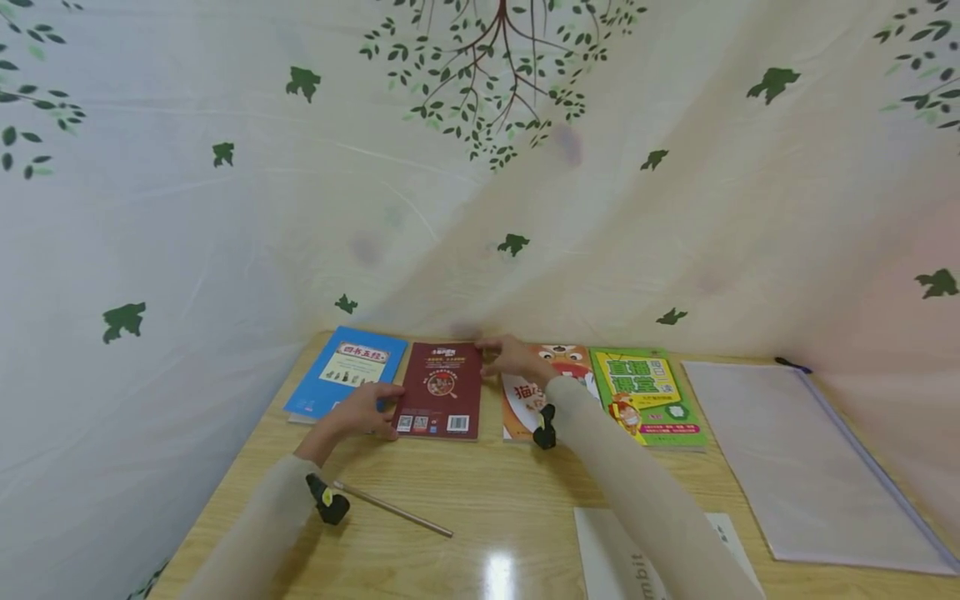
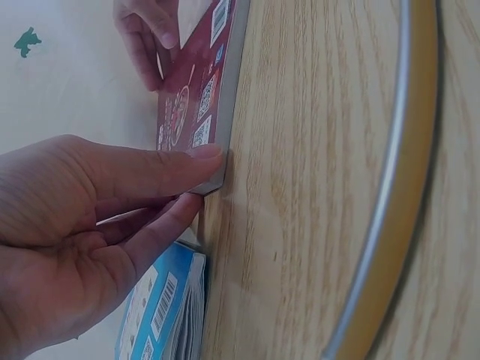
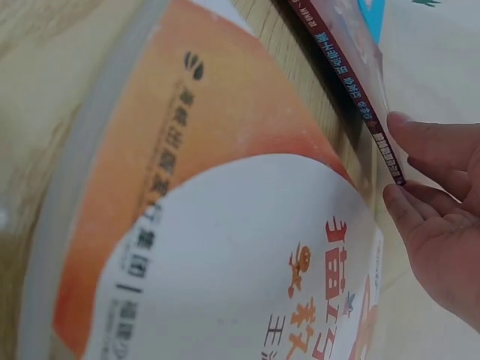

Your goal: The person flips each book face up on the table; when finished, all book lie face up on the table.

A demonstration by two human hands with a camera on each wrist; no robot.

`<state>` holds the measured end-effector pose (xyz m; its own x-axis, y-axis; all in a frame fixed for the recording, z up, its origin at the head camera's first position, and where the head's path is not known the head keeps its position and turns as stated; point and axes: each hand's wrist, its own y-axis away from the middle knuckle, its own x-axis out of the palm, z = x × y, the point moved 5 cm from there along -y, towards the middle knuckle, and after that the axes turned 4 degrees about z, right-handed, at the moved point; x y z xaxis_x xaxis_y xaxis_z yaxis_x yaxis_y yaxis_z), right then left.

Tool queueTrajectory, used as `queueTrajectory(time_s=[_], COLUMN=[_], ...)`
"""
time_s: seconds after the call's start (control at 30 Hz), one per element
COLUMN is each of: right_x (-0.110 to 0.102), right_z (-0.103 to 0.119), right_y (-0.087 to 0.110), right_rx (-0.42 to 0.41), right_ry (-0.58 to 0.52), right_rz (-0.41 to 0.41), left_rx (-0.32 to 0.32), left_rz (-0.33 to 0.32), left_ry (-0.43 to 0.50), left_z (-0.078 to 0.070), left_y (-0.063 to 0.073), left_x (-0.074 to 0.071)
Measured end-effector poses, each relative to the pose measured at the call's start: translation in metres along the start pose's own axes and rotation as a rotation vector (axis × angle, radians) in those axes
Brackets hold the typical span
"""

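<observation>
Between the blue book [image 1: 354, 367] and the orange book [image 1: 522, 410], toward the back of the table [image 1: 480, 487], the maroon book [image 1: 441, 388] is held by both hands, barcode side up. Its near left corner is pinched by the left hand [image 1: 363, 411], with the thumb laid on the cover and fingers tucked under the edge. Its spine, near the far right corner, is pinched narrowly between thumb and finger of the right hand [image 1: 517, 358]. Opposite corners are probably chosen so that the book can be steadied and squared without its cover being bent. Whether it is lifted clear of the table cannot be told. A rough row is completed by the green book [image 1: 648, 397] at the right, and a gap beside the orange book seems to give room for fingers. Both forearms are stretched forward; the right is passed over the white sheet [image 1: 609, 546] and part of the orange book, its hand bent leftward, while the left is angled inward beside the stick [image 1: 395, 507].
</observation>
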<state>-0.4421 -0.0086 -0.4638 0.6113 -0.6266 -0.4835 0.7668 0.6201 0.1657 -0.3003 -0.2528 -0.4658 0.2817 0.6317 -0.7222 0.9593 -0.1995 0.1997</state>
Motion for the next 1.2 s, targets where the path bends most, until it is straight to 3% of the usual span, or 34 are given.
queueTrajectory(time_s=[0.47,0.73,0.9,1.2], right_x=[0.000,0.000,-0.001,0.001], right_z=[0.003,0.009,0.015,0.012], right_y=[0.006,0.008,0.010,0.010], right_rx=[-0.023,-0.091,-0.108,-0.098], right_ry=[-0.055,-0.216,-0.255,-0.245], right_rz=[-0.023,-0.035,-0.056,-0.037], left_rx=[0.016,0.025,0.021,0.014], left_rz=[0.022,0.019,0.016,0.018], left_ry=[0.034,0.042,0.040,0.048], left_z=[0.001,0.002,0.000,-0.001], left_y=[-0.002,-0.003,-0.002,-0.002], left_x=[0.001,0.002,0.003,0.003])
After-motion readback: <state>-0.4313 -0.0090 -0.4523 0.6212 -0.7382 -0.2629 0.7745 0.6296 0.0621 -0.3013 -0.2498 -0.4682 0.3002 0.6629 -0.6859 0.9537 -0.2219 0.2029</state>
